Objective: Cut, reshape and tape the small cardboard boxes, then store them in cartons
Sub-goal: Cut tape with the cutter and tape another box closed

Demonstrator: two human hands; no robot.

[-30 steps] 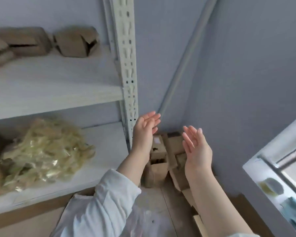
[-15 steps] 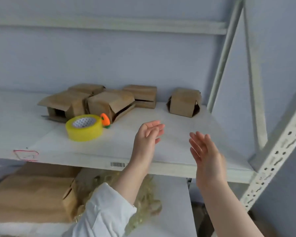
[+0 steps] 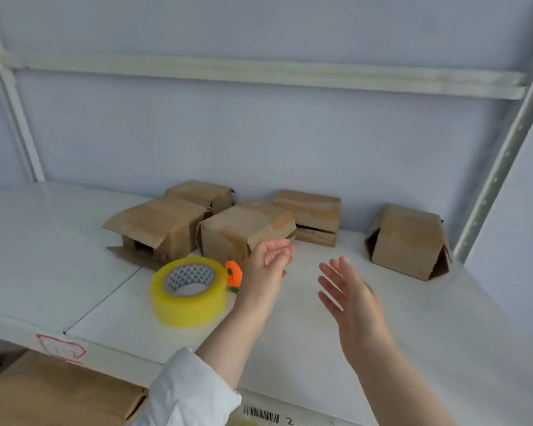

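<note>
Here, a white shelf [image 3: 59, 241] carries the small cardboard boxes along its back: a cluster of four [image 3: 237, 232] and a lone box [image 3: 408, 241] well apart at the right. Their open ends are dark, so any contents cannot be told. A brown carton [image 3: 59, 395] lies on the level below. Both hands hover empty above the shelf, the left hand [image 3: 266, 272] loosely curled, the right hand [image 3: 351, 299] straight-fingered and spread. A yellow tape roll [image 3: 191, 299] sits before the cluster, with a small orange gadget [image 3: 234, 273] just beside it.
</note>
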